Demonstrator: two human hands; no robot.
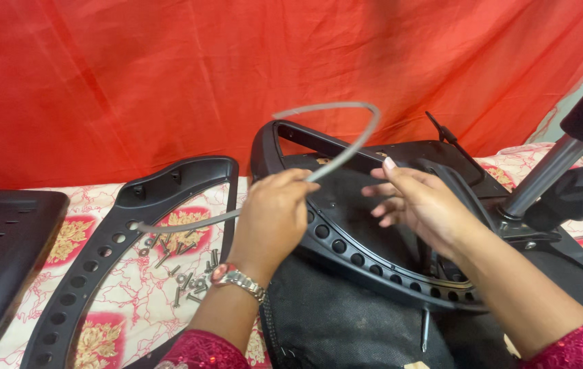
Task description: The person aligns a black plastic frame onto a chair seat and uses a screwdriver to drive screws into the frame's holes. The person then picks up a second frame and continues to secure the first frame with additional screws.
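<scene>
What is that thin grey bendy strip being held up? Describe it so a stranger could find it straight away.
Start at the big red cloth backdrop, then look down to the left hand wearing a wristwatch. The grey strip passes through that fist, one end arching up toward the right hand, the other trailing left over the loose screws. Unlike the thick black chair armrests nearby, it is slim, pale and flexible.

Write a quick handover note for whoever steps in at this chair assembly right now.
Left hand: shut on the grey curved strip, which arcs up over the seat.
Right hand: open, fingers spread, above the black armrest frame lying on the upturned seat.
Second armrest frame lies loose on the floral sheet, with screws scattered in its opening.
Screwdriver rests on the seat fabric.
Done: no screw visibly fitted.
Left: strip unfitted, both frames loose.
</scene>
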